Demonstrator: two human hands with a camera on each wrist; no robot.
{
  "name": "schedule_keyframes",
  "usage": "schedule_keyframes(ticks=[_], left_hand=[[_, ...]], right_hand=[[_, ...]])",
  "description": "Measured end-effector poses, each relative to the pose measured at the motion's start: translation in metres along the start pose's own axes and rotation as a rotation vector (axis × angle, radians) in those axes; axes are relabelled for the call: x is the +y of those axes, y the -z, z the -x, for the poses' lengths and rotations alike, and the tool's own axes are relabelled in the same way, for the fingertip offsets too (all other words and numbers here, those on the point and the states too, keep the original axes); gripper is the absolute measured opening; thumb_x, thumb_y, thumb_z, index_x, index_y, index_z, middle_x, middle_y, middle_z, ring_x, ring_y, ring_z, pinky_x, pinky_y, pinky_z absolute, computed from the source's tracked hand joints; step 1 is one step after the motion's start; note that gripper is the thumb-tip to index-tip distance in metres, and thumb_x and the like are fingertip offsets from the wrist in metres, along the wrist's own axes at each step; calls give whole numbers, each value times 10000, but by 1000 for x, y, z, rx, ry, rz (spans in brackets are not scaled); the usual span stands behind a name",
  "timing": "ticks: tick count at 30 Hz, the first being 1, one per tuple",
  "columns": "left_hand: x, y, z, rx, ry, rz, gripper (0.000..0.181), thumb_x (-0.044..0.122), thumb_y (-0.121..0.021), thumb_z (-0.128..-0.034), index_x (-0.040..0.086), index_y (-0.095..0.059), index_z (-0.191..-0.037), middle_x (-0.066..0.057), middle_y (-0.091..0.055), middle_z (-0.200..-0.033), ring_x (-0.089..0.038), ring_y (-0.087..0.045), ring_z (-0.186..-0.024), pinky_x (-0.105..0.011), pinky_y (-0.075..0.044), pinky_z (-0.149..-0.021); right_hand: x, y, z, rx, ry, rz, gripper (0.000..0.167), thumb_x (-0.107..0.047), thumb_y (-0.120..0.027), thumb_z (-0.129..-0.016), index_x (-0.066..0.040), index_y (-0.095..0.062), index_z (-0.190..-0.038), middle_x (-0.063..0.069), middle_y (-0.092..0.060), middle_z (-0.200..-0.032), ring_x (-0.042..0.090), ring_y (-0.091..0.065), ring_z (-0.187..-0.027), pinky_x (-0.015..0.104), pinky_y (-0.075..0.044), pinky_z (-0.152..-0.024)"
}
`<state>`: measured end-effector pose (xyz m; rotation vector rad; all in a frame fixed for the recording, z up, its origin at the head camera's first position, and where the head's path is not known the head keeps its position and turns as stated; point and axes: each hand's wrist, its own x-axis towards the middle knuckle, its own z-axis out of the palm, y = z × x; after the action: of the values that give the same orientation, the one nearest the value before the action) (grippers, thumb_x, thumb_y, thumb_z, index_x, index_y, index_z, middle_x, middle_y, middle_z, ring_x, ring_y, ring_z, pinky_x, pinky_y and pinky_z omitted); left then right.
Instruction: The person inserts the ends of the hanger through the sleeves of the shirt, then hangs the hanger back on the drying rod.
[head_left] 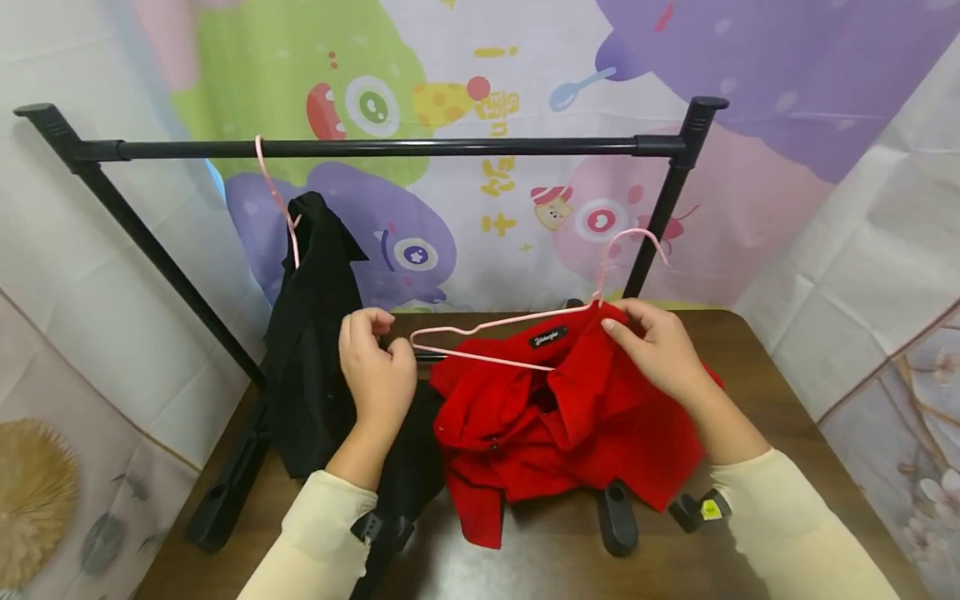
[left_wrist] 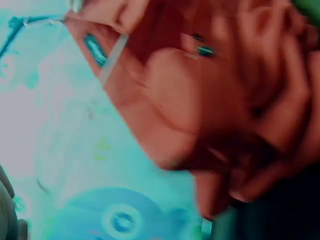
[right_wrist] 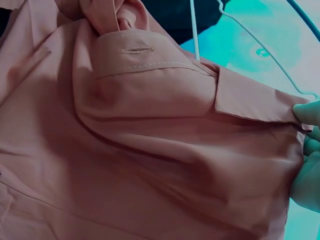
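A red collared shirt with a black neck label lies bunched over the table. My right hand pinches its collar between thumb and fingers, just below the hook of a pink hanger. The right part of that hanger is hidden inside the shirt; its left end sticks out bare. My left hand is beside this bare end, fingers loosely bent, apparently holding nothing. In the right wrist view, the shirt hangs from the pinch, with a buttonhole strip showing. Blur and odd colours mark the left wrist view of the shirt.
A black rack stands on the brown table. On the left of its bar, a second pink hanger carries a black garment. More dark cloth lies between the left arm and the shirt. A cartoon curtain hangs behind.
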<state>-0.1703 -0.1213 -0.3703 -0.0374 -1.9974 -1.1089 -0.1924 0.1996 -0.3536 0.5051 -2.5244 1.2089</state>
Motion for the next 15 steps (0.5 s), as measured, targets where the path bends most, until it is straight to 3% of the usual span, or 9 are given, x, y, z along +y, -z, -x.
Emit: schedule_keyframes(ticks=[2, 4, 6, 8, 11, 13, 15], left_hand=[[-11, 0, 9, -103, 165, 10, 213, -65, -540, -732, -3, -578, -932, -150, -558, -903, -290, -538, -845, -364, -417, -741], [-21, -4, 18, -284, 335, 83, 258, -62, -562, -753, -9, -599, -1002, -157, -593, -963, -287, -564, -876, -334, -444, -753], [-31, -11, 24, -451, 498, 213, 278, -26, -559, -826, -36, -605, -1100, -201, -618, -1066, -313, -590, -959, -345, -483, -827], [-40, -20, 25, -561, 629, 377, 294, 4, -512, -910, -82, -588, -1180, -252, -606, -1173, -350, -592, -1044, -388, -496, -915], [-51, -29, 21, -709, 717, 557, 349, 58, -452, -992, -121, -529, -1281, -285, -553, -1301, -359, -572, -1149, -446, -445, -1006], [-57, -34, 18, -797, 719, 561, 372, 89, -510, -981, -96, -539, -1303, -254, -567, -1301, -313, -588, -1114, -415, -455, -997], [-59, -38, 19, -882, 680, 496, 413, 121, -600, -942, -52, -558, -1315, -204, -585, -1296, -262, -585, -1092, -387, -463, -980]], right_hand=[[3, 3, 1, 14, -10, -14, 209, -144, -625, -960, -16, -664, -1121, 107, -651, -905, 170, -526, -778, 196, -416, -674], [5, 4, 1, 25, -18, -43, 219, -143, -627, -958, -13, -663, -1131, 115, -655, -906, 152, -528, -763, 191, -420, -665], [5, 4, 1, 33, -23, -74, 224, -139, -636, -952, -14, -664, -1136, 117, -655, -901, 133, -529, -747, 189, -422, -652], [5, 4, 0, 38, -26, -115, 227, -130, -645, -945, -12, -666, -1138, 103, -654, -897, 116, -532, -736, 189, -425, -643], [4, 4, 0, 45, -28, -160, 227, -112, -658, -933, -5, -671, -1133, 24, -648, -869, 97, -534, -721, 185, -429, -628], [5, 5, 0, 46, -32, -186, 226, -96, -661, -927, 2, -671, -1130, -31, -638, -847, 90, -533, -713, 184, -430, -620], [5, 6, 0, 46, -34, -206, 224, -83, -662, -923, 8, -671, -1127, -72, -626, -824, 85, -529, -711, 184, -427, -615]])
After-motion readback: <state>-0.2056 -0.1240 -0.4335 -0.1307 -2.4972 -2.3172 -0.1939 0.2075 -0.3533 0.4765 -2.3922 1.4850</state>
